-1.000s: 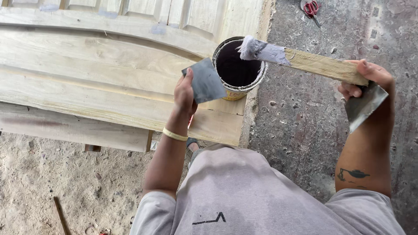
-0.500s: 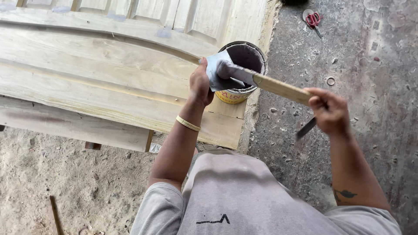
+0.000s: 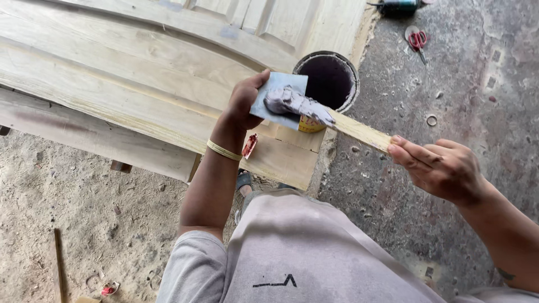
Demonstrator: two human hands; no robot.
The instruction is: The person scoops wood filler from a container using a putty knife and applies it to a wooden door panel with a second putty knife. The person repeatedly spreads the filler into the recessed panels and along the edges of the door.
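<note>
1. While you looked down over your grey shirt, your left hand (image 3: 242, 101) was closed on a flat grey scraper blade (image 3: 279, 100), thumb on one edge and fingers behind it, holding it up in front of you over the wooden door panel (image 3: 129, 78).
2. Your right hand (image 3: 443, 167) was closed round the near end of a pale wooden stick (image 3: 359, 130), thumb and fingers pinching it, the palm turned down.
3. You held the stick slanting up to the left, and its far end, loaded with a lump of grey putty (image 3: 292, 102), lay against the face of the scraper blade.
4. You had an open round tin (image 3: 330, 78) just behind the blade, its inside dark, standing on the right edge of the door panel; the stick crossed in front of its lower side.
5. You wore a yellow band (image 3: 223, 150) on your left wrist, and a small red scrap (image 3: 249, 145) showed just beside it.
6. You had the panel lying flat on wooden supports above a dusty floor (image 3: 84, 224), and red-handled scissors (image 3: 416, 40) lay well apart on the concrete to your right, near a small ring (image 3: 431, 120).
</note>
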